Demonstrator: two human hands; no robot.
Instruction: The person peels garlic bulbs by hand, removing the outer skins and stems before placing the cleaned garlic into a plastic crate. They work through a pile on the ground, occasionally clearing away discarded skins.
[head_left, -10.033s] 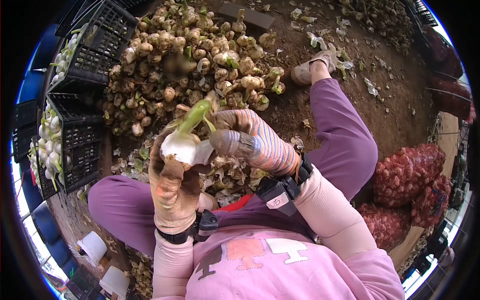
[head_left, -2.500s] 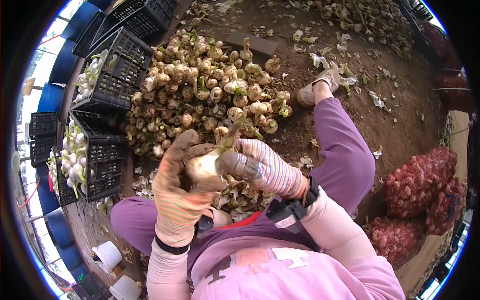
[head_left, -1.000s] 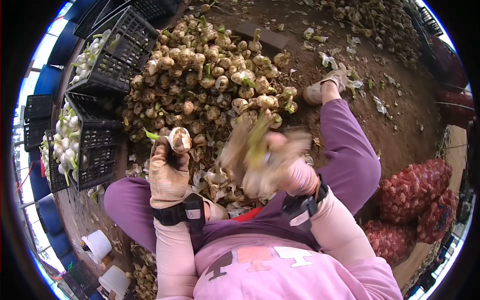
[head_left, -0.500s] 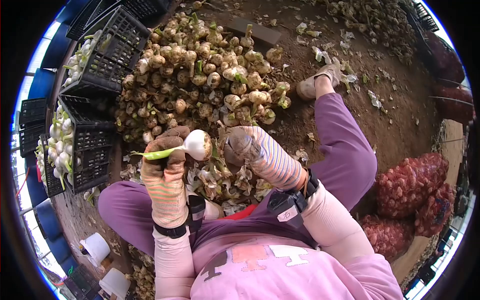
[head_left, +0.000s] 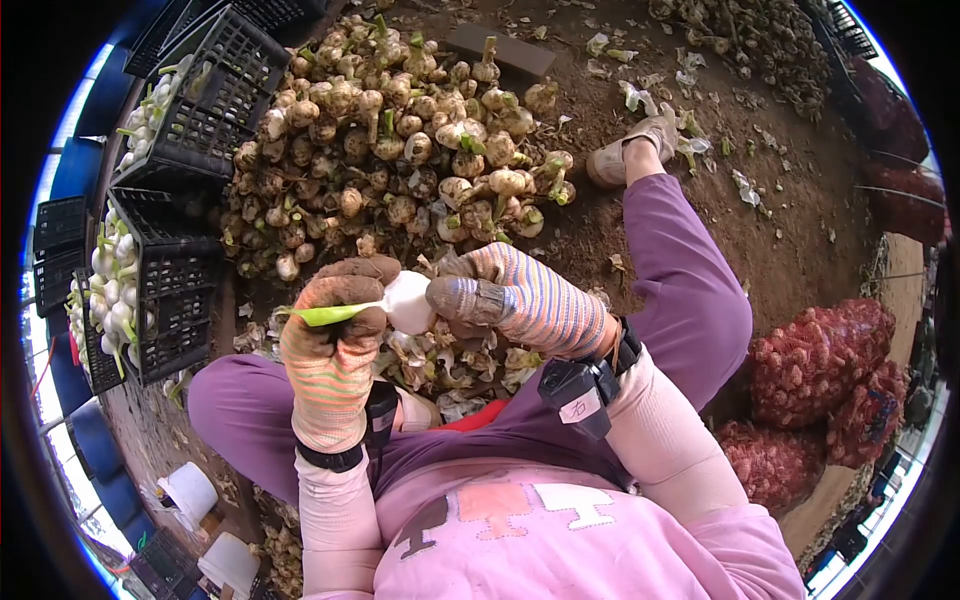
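Note:
A peeled white garlic bulb (head_left: 408, 303) with a green stem lies sideways between my two gloved hands. My left hand (head_left: 335, 345), in a dirt-stained striped glove, is closed round the stem and neck, and the stem pokes out to the left. My right hand (head_left: 525, 300), also in a striped glove, has its thumb and fingers pressed on the bulb's right end; whether loose skin is pinched there is hidden. Just beyond my hands is a large heap of unpeeled garlic bulbs (head_left: 400, 150) with soil on them. Peeled garlic skins (head_left: 430, 365) lie below my hands.
Black crates (head_left: 180, 290) of cleaned white garlic stand on the left. Red mesh sacks (head_left: 820, 365) are at the right. A flat board (head_left: 500, 52) lies behind the heap. White buckets (head_left: 190, 495) sit lower left. My legs are spread on both sides.
My right hand has moved left onto the bulb's right end, where it was apart before. The bulb has shifted slightly right in my left hand's grip. The view has shifted a little.

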